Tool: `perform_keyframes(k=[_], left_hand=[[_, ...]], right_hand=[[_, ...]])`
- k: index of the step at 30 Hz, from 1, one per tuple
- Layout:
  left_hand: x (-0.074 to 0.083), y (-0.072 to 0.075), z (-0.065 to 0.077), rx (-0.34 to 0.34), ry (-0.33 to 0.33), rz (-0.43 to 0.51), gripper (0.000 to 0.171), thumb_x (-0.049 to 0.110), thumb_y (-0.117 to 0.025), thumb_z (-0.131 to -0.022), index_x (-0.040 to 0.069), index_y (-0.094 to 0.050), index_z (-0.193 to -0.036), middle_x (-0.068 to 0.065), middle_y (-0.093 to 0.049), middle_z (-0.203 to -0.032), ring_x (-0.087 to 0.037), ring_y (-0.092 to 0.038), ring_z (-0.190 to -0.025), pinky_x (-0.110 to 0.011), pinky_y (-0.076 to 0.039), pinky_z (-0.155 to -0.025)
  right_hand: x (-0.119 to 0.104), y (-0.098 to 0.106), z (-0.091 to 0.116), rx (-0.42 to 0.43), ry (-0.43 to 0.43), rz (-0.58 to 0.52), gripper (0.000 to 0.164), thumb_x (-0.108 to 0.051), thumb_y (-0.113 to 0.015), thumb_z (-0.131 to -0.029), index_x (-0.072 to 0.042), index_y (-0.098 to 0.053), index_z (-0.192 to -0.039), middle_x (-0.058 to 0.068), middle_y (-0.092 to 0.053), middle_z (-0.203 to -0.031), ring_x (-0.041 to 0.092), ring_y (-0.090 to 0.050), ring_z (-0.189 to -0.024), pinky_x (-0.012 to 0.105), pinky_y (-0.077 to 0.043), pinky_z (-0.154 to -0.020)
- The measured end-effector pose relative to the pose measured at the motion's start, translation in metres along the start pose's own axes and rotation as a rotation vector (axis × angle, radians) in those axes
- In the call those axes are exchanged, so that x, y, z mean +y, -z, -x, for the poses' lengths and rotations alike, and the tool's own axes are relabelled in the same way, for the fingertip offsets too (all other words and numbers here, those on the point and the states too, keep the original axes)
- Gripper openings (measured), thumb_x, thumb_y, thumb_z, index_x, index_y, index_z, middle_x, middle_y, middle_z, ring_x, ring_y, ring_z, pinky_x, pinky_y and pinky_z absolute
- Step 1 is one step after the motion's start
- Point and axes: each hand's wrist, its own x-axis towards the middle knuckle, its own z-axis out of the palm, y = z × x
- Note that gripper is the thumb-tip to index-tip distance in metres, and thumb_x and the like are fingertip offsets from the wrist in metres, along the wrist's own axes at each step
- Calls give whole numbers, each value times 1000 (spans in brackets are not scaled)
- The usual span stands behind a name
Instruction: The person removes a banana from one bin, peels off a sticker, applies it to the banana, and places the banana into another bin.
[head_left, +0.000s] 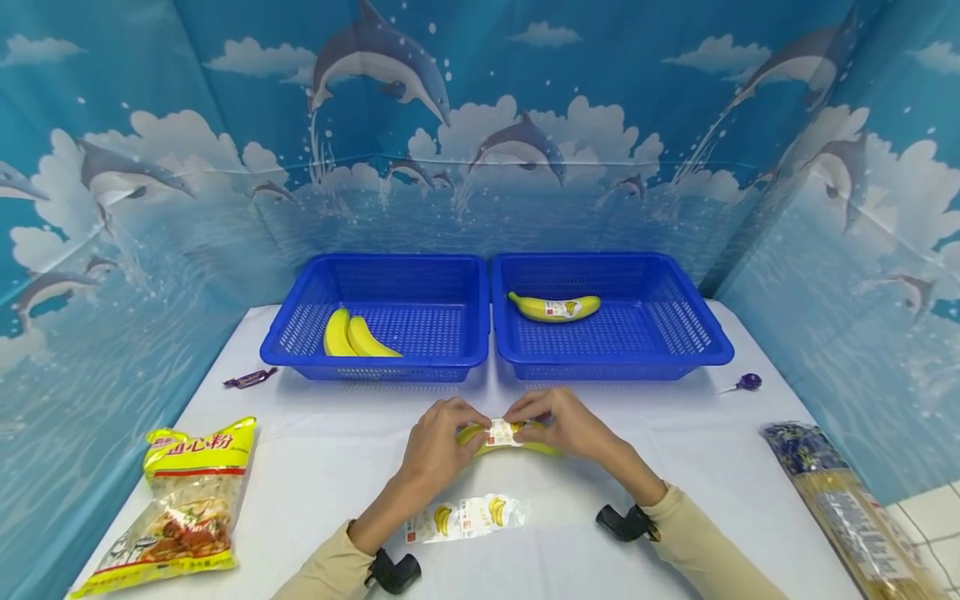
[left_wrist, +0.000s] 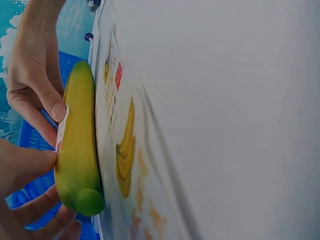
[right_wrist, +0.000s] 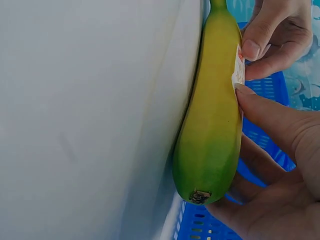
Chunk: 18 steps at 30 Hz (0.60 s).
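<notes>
A yellow banana with green ends (left_wrist: pixel 79 145) lies on the white table in front of the person, its length running left to right. On its upper side sits a white label (head_left: pixel 501 432) with a red mark and a banana picture. My left hand (head_left: pixel 441 439) holds the stem end, thumb at the label's left edge and other fingers along the far side. Over the other half, my right hand (head_left: pixel 564 425) grips the fruit, its thumb pressing the label's right edge. A clear strip of banana labels (head_left: pixel 468 518) lies nearer the person.
Two blue baskets stand behind: the left basket (head_left: pixel 420 362) holds two bananas (head_left: pixel 352 335), the right basket (head_left: pixel 615 360) one labelled banana (head_left: pixel 543 308). A pasta bag (head_left: pixel 183 508) and wrapped candy (head_left: pixel 251 378) lie left; a lollipop (head_left: pixel 748 382) and long noodle pack (head_left: pixel 847 517) lie right.
</notes>
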Motion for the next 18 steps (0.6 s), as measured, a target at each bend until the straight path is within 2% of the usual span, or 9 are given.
perform_keyframes(k=[4, 9, 12, 18], left_hand=[[1, -1, 1, -5, -4, -2, 16, 13, -93, -86, 17, -86, -100, 2, -76, -102, -22, -69, -94, -35, -58, -74], [4, -4, 2, 2, -13, -47, 18, 16, -93, -85, 17, -84, -101, 1, -75, -101, -22, -68, -95, -41, -60, -74], [6, -4, 3, 7, -15, -74, 19, 17, -94, -85, 18, -83, -102, 1, -74, -100, -20, -67, -93, -39, -60, -73], [7, -3, 1, -6, -11, -84, 21, 19, -94, -86, 18, -83, -103, 0, -74, -101, -20, -66, -93, -36, -58, -71]], right_hand=[[1, -1, 1, 11, 2, 5, 23, -4, -89, -87, -2, -84, -109, 9, -81, -109, 28, -76, -103, 43, -64, -88], [2, -4, 1, 30, -3, 4, 21, -5, -91, -86, -4, -85, -106, 7, -81, -107, 22, -76, -96, 39, -65, -79], [3, -5, 1, 37, -12, -2, 20, -6, -91, -85, -5, -85, -104, 6, -81, -106, 20, -75, -94, 38, -65, -75], [6, -4, 1, 39, 6, -4, 20, -5, -92, -84, -6, -84, -103, 5, -81, -106, 21, -76, -96, 39, -65, -76]])
